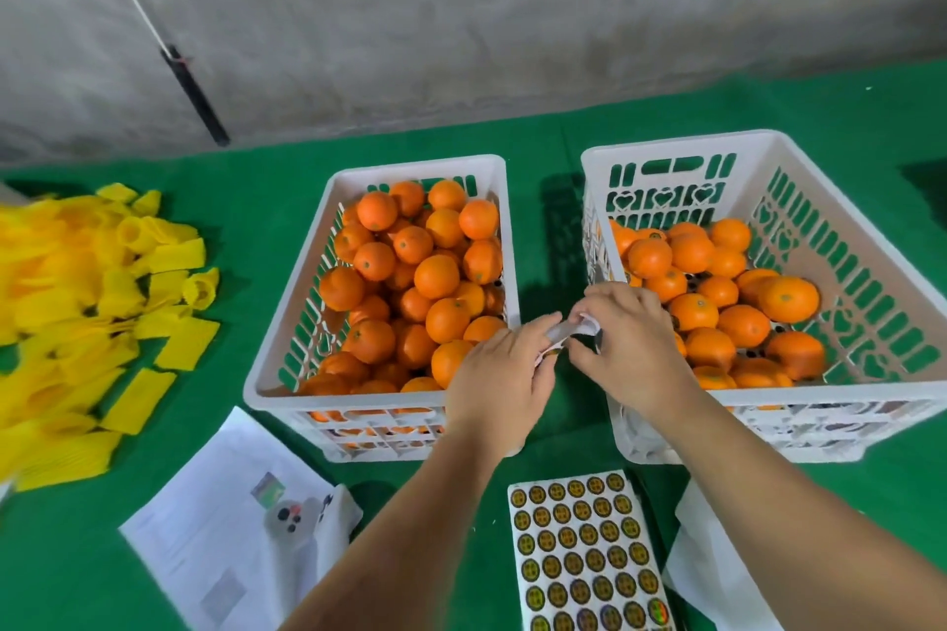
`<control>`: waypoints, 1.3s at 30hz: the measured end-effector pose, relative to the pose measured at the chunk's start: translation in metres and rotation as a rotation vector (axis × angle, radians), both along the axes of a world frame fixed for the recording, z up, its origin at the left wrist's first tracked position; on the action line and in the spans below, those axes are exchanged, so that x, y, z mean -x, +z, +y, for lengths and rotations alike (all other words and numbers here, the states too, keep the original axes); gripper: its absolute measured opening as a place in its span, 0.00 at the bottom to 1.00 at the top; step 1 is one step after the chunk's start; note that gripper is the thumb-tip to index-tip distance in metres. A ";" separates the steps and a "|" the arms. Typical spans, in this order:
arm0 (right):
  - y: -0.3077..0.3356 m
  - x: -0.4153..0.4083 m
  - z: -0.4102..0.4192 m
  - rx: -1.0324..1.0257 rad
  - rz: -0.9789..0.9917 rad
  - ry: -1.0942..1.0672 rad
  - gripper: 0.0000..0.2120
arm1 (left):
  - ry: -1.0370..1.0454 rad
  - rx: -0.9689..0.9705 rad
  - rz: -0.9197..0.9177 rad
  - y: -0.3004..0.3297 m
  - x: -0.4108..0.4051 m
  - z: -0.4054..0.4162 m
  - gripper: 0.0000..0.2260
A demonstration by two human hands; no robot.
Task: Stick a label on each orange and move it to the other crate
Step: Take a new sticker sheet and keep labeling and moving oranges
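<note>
Fingers of both hands meet over the gap between the two white crates, the left hand (505,377) and right hand (622,338) pinching a small white strip of backing paper (563,331) between them, with no orange held. Left crate (374,405) sits heaped with oranges (435,277); the right crate (768,397) holds a shallower layer (717,307), so I judge the job under halfway. A nearly full label sheet (584,553) lies near the right crate.

Orange fruit (436,276) is filling two white slotted crates (287,377) on green cloth (71,574); yellow sleeves (102,302) are lying beside a white sheet (589,553) of gold round labels.
</note>
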State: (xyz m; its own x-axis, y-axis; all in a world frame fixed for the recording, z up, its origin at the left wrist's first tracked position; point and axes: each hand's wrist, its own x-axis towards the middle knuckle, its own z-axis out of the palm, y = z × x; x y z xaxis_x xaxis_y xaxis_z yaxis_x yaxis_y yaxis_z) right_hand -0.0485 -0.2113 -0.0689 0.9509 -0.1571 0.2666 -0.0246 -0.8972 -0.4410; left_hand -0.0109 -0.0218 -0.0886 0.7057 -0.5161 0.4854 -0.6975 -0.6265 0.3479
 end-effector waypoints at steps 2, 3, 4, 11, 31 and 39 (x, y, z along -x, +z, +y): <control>0.000 -0.001 -0.002 -0.047 -0.001 -0.018 0.13 | 0.008 0.080 0.102 0.004 0.000 0.002 0.17; 0.001 -0.001 -0.004 -0.074 0.006 -0.025 0.15 | 0.025 0.113 0.171 0.006 -0.001 0.003 0.16; 0.001 -0.001 -0.005 -0.108 0.004 -0.031 0.17 | 0.055 0.140 0.229 0.007 -0.003 0.004 0.15; 0.010 0.004 -0.009 -0.257 -0.159 -0.028 0.05 | 0.091 0.578 0.662 0.019 -0.018 0.014 0.08; 0.016 0.010 -0.008 -0.430 -0.062 0.030 0.14 | 0.535 0.011 0.641 0.014 -0.060 0.038 0.24; 0.018 0.015 -0.009 -0.678 -0.001 0.143 0.07 | 0.243 0.923 0.692 0.052 -0.012 0.074 0.32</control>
State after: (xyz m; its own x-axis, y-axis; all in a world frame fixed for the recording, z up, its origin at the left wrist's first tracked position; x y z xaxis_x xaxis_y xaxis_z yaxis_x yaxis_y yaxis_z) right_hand -0.0638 -0.2202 -0.0507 0.9746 -0.1620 0.1544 0.0741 -0.4174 -0.9057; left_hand 0.0013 0.0521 -0.0363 0.9967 0.0144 0.0796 -0.0791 -0.0292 0.9964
